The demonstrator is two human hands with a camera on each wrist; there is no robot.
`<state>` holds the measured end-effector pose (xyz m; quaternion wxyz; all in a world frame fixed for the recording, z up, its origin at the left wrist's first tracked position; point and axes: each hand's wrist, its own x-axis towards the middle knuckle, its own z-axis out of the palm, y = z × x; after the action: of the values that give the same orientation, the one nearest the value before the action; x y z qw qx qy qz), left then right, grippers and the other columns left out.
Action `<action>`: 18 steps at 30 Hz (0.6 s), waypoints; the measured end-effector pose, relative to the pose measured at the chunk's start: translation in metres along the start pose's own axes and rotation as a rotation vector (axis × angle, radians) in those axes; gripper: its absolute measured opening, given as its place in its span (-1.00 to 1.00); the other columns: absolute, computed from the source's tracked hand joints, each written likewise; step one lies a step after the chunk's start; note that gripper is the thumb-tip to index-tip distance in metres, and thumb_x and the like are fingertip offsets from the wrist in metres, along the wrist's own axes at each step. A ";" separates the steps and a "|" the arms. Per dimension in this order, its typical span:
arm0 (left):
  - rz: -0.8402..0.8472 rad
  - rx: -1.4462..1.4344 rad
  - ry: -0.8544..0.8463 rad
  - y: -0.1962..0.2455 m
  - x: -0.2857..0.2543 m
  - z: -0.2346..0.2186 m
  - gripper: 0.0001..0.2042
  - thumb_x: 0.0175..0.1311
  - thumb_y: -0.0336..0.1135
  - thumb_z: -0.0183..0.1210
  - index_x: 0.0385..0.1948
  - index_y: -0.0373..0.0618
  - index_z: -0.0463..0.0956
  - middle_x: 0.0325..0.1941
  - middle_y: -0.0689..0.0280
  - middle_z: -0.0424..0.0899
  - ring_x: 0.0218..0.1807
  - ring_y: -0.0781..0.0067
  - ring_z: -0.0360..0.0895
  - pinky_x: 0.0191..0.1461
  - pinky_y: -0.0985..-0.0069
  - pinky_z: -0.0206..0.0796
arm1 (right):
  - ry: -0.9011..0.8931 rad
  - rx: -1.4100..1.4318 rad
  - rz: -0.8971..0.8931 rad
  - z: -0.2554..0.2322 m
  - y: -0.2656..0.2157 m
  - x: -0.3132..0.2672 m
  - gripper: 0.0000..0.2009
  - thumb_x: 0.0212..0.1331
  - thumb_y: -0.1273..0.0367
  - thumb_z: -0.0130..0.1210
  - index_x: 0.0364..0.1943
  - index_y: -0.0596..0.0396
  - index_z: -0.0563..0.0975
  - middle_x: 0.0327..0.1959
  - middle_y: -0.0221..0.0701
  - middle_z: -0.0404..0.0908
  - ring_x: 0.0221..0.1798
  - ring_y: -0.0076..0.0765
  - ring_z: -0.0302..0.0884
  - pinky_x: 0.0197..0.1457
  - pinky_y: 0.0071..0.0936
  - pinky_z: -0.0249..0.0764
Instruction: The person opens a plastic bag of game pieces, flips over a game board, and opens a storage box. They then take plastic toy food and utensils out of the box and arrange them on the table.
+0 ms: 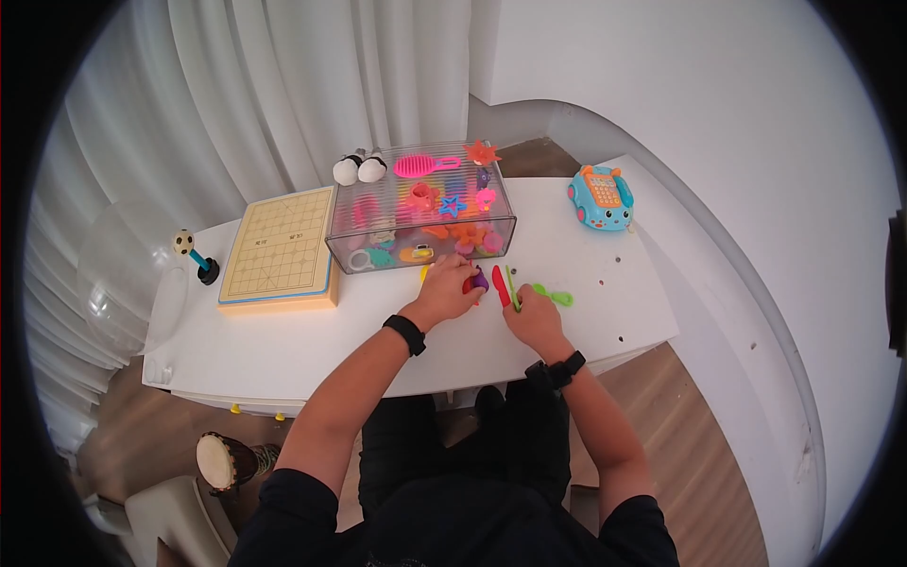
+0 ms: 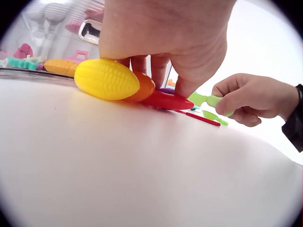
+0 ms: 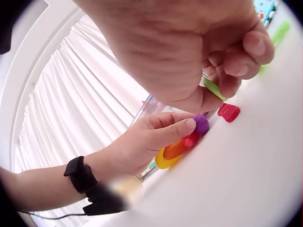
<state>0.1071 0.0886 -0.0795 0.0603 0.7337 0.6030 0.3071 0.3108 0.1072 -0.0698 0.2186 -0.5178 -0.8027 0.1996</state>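
My left hand (image 1: 446, 288) is at a row of toy vegetables on the white table, in front of the clear box. Its thumb and fingers pinch a round purple toy (image 3: 201, 124). Beside that lie a red pepper-shaped toy (image 2: 166, 100), an orange toy (image 2: 145, 87) and a yellow corn cob (image 2: 106, 79). Just to the right, my right hand (image 1: 537, 319) pinches the handle of a light green toy utensil (image 3: 214, 88), its far end hidden by fingers in the right wrist view. A red toy knife (image 1: 499, 282) and a green spoon (image 1: 559, 296) lie around this hand.
The clear ribbed box (image 1: 340, 248) holds colourful toys, with a pink hairbrush (image 1: 416, 166) and white rattles (image 1: 359, 169) on top. A wooden chessboard (image 1: 283, 241) and football ornament (image 1: 184, 243) stand left, a blue toy phone (image 1: 602, 200) right. Below stands a drum (image 1: 216, 461).
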 end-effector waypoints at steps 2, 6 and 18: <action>0.000 0.001 -0.002 0.001 0.000 0.000 -0.62 0.01 -0.15 0.30 -0.17 -0.17 0.61 -0.10 0.18 0.53 0.03 0.12 0.41 0.16 0.28 0.24 | 0.010 -0.028 0.002 0.002 0.002 0.001 -0.78 0.03 0.29 0.08 -0.39 0.17 0.42 -0.48 -0.03 0.56 -0.35 0.20 0.54 -0.25 0.01 0.45; 0.009 0.018 -0.019 0.004 0.001 -0.004 -0.63 0.02 -0.14 0.29 -0.16 -0.15 0.61 -0.10 0.19 0.53 0.03 0.12 0.40 0.16 0.28 0.24 | 0.020 -0.050 -0.002 0.008 0.007 0.006 -0.77 0.04 0.28 0.09 -0.39 0.18 0.42 -0.49 -0.04 0.57 -0.36 0.18 0.55 -0.27 0.01 0.46; 0.060 0.045 -0.036 0.008 -0.007 -0.034 -0.66 0.10 -0.15 0.26 -0.13 -0.11 0.61 -0.09 0.16 0.54 0.05 0.13 0.42 0.18 0.27 0.21 | 0.097 -0.156 -0.037 0.011 0.011 0.009 -0.76 0.07 0.23 0.08 -0.43 0.15 0.44 -0.53 -0.11 0.57 -0.43 0.09 0.57 -0.36 -0.04 0.47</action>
<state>0.0954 0.0708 -0.0510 0.0453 0.7580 0.5863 0.2821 0.3091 0.1186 -0.0836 0.2197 -0.5275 -0.8136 0.1070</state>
